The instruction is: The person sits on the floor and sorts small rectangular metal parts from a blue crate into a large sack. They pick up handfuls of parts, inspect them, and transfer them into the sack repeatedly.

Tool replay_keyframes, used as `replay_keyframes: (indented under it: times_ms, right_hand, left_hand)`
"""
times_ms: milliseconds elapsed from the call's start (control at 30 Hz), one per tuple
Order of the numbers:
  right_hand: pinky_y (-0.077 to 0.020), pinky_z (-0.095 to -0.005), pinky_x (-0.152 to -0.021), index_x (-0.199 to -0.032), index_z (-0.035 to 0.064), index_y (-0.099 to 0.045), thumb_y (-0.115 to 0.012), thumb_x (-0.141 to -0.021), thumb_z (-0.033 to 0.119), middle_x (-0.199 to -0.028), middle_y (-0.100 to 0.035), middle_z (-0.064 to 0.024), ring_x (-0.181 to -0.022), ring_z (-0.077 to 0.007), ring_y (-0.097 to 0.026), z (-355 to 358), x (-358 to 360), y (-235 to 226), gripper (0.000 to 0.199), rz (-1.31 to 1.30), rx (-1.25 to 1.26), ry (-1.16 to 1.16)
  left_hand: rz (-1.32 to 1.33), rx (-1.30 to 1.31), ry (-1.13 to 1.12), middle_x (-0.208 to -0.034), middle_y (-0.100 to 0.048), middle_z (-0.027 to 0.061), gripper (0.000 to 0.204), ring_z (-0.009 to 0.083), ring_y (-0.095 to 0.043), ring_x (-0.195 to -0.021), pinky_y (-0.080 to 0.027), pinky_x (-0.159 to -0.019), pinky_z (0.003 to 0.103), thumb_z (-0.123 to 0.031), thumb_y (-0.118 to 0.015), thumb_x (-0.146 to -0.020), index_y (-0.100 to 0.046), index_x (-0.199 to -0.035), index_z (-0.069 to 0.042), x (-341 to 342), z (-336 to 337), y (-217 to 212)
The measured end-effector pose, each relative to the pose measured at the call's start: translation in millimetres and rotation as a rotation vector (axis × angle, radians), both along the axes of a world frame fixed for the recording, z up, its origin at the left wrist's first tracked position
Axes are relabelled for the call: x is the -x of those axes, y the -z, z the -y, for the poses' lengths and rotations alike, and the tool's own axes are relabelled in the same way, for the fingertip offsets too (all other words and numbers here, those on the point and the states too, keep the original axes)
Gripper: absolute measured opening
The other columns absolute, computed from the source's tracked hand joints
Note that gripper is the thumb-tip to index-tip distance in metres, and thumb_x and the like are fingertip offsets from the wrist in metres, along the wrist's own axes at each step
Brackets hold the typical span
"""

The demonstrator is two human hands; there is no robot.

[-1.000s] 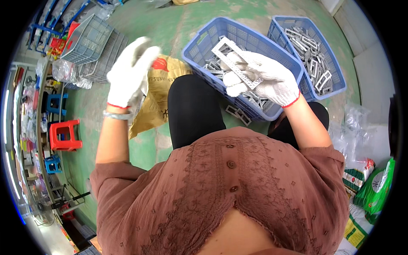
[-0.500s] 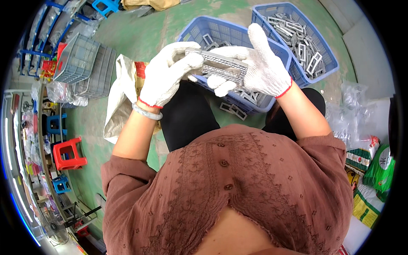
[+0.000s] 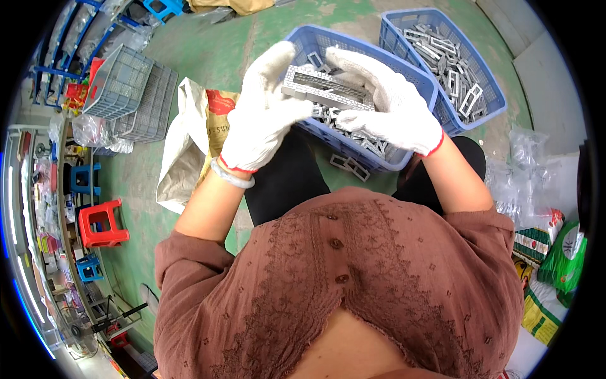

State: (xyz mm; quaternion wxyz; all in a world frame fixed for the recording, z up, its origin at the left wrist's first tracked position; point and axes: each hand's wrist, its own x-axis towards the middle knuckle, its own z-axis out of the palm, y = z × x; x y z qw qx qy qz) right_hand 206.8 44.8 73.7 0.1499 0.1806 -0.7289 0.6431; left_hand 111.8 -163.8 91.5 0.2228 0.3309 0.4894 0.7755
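A grey rectangular metal frame (image 3: 326, 96) with a long slot and a textured face is held up between my two white-gloved hands, above a blue plastic crate. My left hand (image 3: 260, 114) grips its left end, thumb beneath and fingers raised beside it. Around the right end curves my right hand (image 3: 401, 110), thumb along the lower side and fingers arched over the top. Under my hands, the near blue crate (image 3: 404, 163) holds many similar grey frames, partly hidden by the gloves.
A second blue crate (image 3: 497, 114) full of grey frames stands beyond at the right. Two linked frames (image 3: 349, 167) lie on the floor by the near crate. An open woven sack (image 3: 183, 148), stacked grey crates (image 3: 120, 85) and a red stool (image 3: 104, 224) are at left.
The metal frame has turned so a different side faces up. My left fingers have lifted and straightened; my right hand has shifted from a raised thumb to fingers curved over the frame's end.
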Motion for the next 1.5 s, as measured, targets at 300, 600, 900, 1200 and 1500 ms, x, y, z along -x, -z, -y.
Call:
replay_keyframes:
  times_ms: [300, 600, 900, 1200, 1500]
  right_hand:
    - [-0.0296, -0.0423, -0.117, -0.151, 0.0142, -0.04, -0.073, -0.084, 0.048, -0.155, -0.037, -0.0173, -0.142, -0.0344, -0.038, 0, 6, -15, 0.083, -0.146, -0.634, 0.277]
    - [-0.0409, -0.0383, -0.108, -0.136, 0.0013, -0.052, -0.074, -0.079, 0.053, -0.136, -0.057, -0.0223, -0.127, -0.0339, -0.054, -107, 84, 97, 0.08, 0.692, -0.989, 0.126]
    - [-0.0531, -0.0439, -0.093, -0.118, 0.004, -0.065, -0.082, -0.066, 0.032, -0.117, -0.068, -0.0215, -0.109, -0.0359, -0.066, -33, 185, 236, 0.061, 0.79, -1.183, -0.103]
    - [-0.0219, -0.0584, -0.111, -0.135, 0.0083, -0.046, -0.065, -0.079, 0.025, -0.133, -0.056, -0.0144, -0.133, -0.0358, -0.039, 38, 229, 354, 0.062, 0.52, -1.314, 0.073]
    - [-0.0139, -0.0613, -0.113, -0.131, 0.0018, -0.055, -0.053, -0.091, 0.015, -0.119, -0.068, -0.0103, -0.127, -0.0315, -0.049, 40, 244, 351, 0.042, 0.688, -1.464, 0.075]
  left_hand:
    - [0.179, 0.211, -0.045, -0.129, -0.057, 0.0217, 0.056, 0.0305, -0.063, -0.112, -0.05, -0.099, 0.042, 0.0, -0.063, -0.09, -0.043, -0.141, 0.001, 22, 17, -22]
    - [-0.183, 0.707, -0.844, -0.132, -0.058, 0.0135, 0.055, 0.018, -0.061, -0.107, -0.049, -0.097, 0.03, -0.004, -0.064, -0.088, -0.048, -0.14, 0.002, 78, 211, -53]
    - [0.306, 0.848, -0.778, -0.125, -0.06, 0.0117, 0.055, 0.0203, -0.06, -0.108, -0.051, -0.094, 0.033, 0.004, -0.064, -0.086, -0.048, -0.139, 0.001, 110, 256, 47]
    - [0.16, 0.893, -1.029, -0.124, -0.059, 0.0136, 0.052, 0.023, -0.059, -0.116, -0.049, -0.101, 0.035, -0.008, -0.065, -0.092, -0.047, -0.14, 0.002, 126, 193, 13]
    - [-0.27, 1.15, -0.9, -0.142, -0.052, 0.0151, 0.048, 0.0223, -0.052, -0.128, -0.042, -0.108, 0.034, -0.008, -0.064, -0.094, -0.051, -0.139, 0.004, 137, 153, -4]
